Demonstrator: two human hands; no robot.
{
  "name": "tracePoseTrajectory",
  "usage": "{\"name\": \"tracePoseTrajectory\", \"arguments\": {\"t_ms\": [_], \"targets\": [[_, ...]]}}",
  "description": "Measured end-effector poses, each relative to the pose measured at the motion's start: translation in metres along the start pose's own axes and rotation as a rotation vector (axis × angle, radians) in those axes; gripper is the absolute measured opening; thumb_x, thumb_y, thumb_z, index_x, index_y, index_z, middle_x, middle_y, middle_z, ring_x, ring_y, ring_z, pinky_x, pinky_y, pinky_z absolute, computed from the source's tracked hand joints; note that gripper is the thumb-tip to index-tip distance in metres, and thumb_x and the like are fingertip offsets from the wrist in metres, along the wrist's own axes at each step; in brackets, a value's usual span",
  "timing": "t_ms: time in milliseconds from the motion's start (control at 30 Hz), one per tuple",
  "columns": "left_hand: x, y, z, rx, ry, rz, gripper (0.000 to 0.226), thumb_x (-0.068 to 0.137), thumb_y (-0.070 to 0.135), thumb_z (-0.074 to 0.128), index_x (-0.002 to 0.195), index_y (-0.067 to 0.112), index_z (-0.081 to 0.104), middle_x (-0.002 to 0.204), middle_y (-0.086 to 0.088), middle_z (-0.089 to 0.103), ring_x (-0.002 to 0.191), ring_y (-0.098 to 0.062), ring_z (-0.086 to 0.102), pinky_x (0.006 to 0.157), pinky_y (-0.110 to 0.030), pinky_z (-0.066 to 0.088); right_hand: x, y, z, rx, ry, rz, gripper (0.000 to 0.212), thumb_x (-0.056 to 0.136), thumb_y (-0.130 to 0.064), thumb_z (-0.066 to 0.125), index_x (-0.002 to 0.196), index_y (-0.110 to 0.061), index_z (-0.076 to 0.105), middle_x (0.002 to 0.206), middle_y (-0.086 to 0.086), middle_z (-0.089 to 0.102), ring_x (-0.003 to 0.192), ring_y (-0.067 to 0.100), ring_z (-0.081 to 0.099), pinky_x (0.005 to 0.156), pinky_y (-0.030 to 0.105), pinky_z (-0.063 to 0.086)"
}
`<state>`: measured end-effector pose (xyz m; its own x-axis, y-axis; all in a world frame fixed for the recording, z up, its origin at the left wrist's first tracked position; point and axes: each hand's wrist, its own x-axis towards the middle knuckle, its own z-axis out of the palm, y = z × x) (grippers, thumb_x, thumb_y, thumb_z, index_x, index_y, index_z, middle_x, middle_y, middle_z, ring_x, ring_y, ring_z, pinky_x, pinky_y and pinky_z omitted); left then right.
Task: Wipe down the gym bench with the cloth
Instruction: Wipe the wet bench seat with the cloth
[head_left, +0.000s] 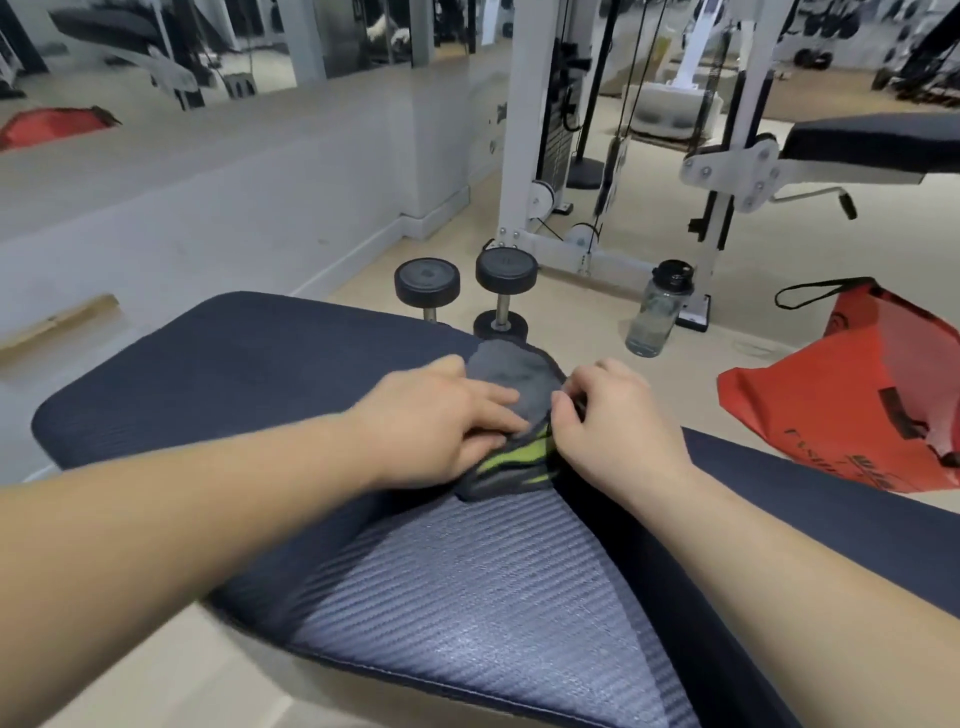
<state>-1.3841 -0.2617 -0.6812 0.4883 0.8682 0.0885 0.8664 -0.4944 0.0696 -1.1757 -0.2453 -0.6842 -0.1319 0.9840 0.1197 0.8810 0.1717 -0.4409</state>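
The cloth (511, 387), grey with lime-green stripes, lies bunched on the bench (208, 374) just above the middle of my view, toward 12 o'clock, where the two dark pads meet. My left hand (441, 415) comes in from 9 o'clock and rests on it with the fingers fairly straight, pressing it down. My right hand (618, 421), from 3 o'clock, has its fingers curled and seems to pinch the cloth's near edge. It looks soft, light and floppy, so I expect it to crumple rather than slide. I would gather it into a thick pad under one palm and grip it through the folds. The ribbed padding should give some drag.
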Motion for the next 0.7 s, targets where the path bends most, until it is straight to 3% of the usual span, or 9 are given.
{"name": "tracePoseTrajectory", "arguments": {"t_ms": [133, 167, 233, 333, 400, 467, 567, 600, 700], "targets": [[-0.01, -0.057, 0.002, 0.06, 0.033, -0.506, 0.033, 0.103, 0.045, 0.04, 0.129, 0.052, 0.059, 0.143, 0.021, 0.056, 0.112, -0.023, 0.044, 0.088, -0.041, 0.054, 0.002, -0.023, 0.012, 0.062, -0.002, -0.052, 0.027, 0.097, -0.036, 0.054, 0.117, -0.025, 0.068, 0.117, -0.003, 0.062, 0.12, 0.022, 0.055, 0.094, 0.044, 0.053], [-0.01, -0.057, 0.005, 0.092, 0.03, -0.544, 0.033, 0.104, 0.042, 0.038, 0.128, 0.047, 0.059, 0.141, 0.015, 0.057, 0.113, -0.027, 0.043, 0.086, -0.042, 0.053, 0.001, -0.028, 0.016, 0.076, -0.01, -0.057, 0.027, 0.097, -0.036, 0.054, 0.118, -0.026, 0.068, 0.118, -0.003, 0.063, 0.12, 0.021, 0.056, 0.095, 0.042, 0.052], [-0.018, -0.045, 0.008, 0.105, -0.014, -0.414, 0.034, 0.103, 0.038, 0.037, 0.129, 0.044, 0.058, 0.139, 0.012, 0.056, 0.107, -0.028, 0.041, 0.083, -0.041, 0.053, 0.0, -0.037, 0.025, 0.074, -0.028, -0.071, 0.025, 0.097, -0.036, 0.055, 0.115, -0.027, 0.069, 0.118, -0.005, 0.063, 0.118, 0.021, 0.058, 0.095, 0.04, 0.052], [-0.053, -0.05, 0.004, -0.021, 0.039, -0.001, 0.035, 0.101, 0.042, 0.039, 0.13, 0.05, 0.057, 0.145, 0.021, 0.055, 0.092, -0.022, 0.038, 0.079, -0.038, 0.054, 0.001, -0.059, 0.036, 0.036, -0.006, -0.09, 0.016, 0.095, -0.036, 0.056, 0.094, -0.026, 0.068, 0.107, -0.005, 0.063, 0.11, 0.023, 0.059, 0.086, 0.037, 0.051], [-0.07, -0.083, -0.003, -0.104, 0.028, 0.079, 0.036, 0.1, 0.046, 0.041, 0.131, 0.053, 0.059, 0.148, 0.026, 0.052, 0.092, -0.018, 0.041, 0.083, -0.035, 0.052, 0.006, -0.076, 0.042, 0.006, 0.032, -0.13, 0.017, 0.095, -0.036, 0.056, 0.091, -0.026, 0.068, 0.104, -0.006, 0.063, 0.108, 0.022, 0.059, 0.085, 0.036, 0.05], [-0.075, -0.123, -0.003, -0.087, 0.047, -0.089, 0.036, 0.101, 0.045, 0.044, 0.131, 0.055, 0.06, 0.149, 0.028, 0.051, 0.098, -0.018, 0.045, 0.09, -0.036, 0.051, 0.011, -0.094, 0.048, 0.003, 0.016, -0.182, 0.021, 0.096, -0.039, 0.054, 0.105, -0.028, 0.07, 0.111, -0.009, 0.064, 0.114, 0.018, 0.057, 0.09, 0.037, 0.051], [-0.07, -0.169, -0.007, 0.009, 0.091, -0.595, 0.036, 0.103, 0.04, 0.041, 0.132, 0.052, 0.059, 0.149, 0.022, 0.052, 0.115, -0.024, 0.045, 0.097, -0.04, 0.048, 0.021, -0.121, 0.059, 0.01, -0.087, -0.242, 0.033, 0.098, -0.046, 0.051, 0.123, -0.029, 0.064, 0.122, -0.011, 0.059, 0.122, 0.014, 0.053, 0.098, 0.039, 0.051], [-0.067, -0.172, -0.006, 0.037, 0.106, -0.684, 0.036, 0.104, 0.038, 0.04, 0.131, 0.049, 0.061, 0.146, 0.018, 0.055, 0.116, -0.026, 0.044, 0.097, -0.042, 0.048, 0.025, -0.129, 0.062, -0.006, -0.113, -0.264, 0.035, 0.099, -0.046, 0.05, 0.126, -0.029, 0.063, 0.123, -0.011, 0.059, 0.122, 0.015, 0.053, 0.097, 0.04, 0.051], [-0.072, -0.157, 0.001, -0.001, 0.124, -0.579, 0.037, 0.103, 0.035, 0.041, 0.13, 0.048, 0.063, 0.147, 0.019, 0.055, 0.113, -0.024, 0.043, 0.096, -0.041, 0.048, 0.04, -0.152, 0.072, -0.124, -0.148, -0.329, 0.029, 0.099, -0.044, 0.047, 0.113, -0.027, 0.065, 0.11, -0.008, 0.059, 0.114, 0.018, 0.056, 0.087, 0.038, 0.053]]}}
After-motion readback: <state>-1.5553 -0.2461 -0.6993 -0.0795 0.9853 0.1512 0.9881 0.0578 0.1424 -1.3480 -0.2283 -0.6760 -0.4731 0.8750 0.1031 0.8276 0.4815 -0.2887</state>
